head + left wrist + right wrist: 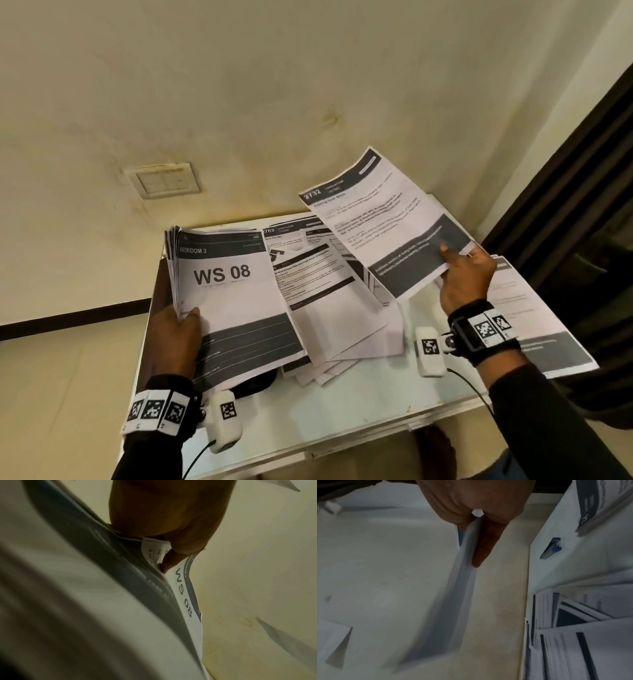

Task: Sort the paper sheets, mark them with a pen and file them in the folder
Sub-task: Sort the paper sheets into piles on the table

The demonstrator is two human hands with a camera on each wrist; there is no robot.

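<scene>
My left hand [178,329] grips a thick stack of printed sheets [233,301] by its lower left edge, thumb on the top page marked "WS 08" [184,595]. It holds the stack lifted above the white table's [308,411] left side. Over the table's right side my right hand [462,274] pinches a single sheet headed "2732" [376,219] by its dark bottom band. The sheet is raised and tilted. In the right wrist view this sheet [465,563] runs edge-on from between thumb and fingers. No pen or folder is in view.
Several loose printed sheets [325,291] lie fanned across the table's middle, and another sheet [534,325] lies under my right wrist. A blue stapler [551,548] sits on the table near a further paper stack [599,507]. A wall switch plate [162,181] is behind the table.
</scene>
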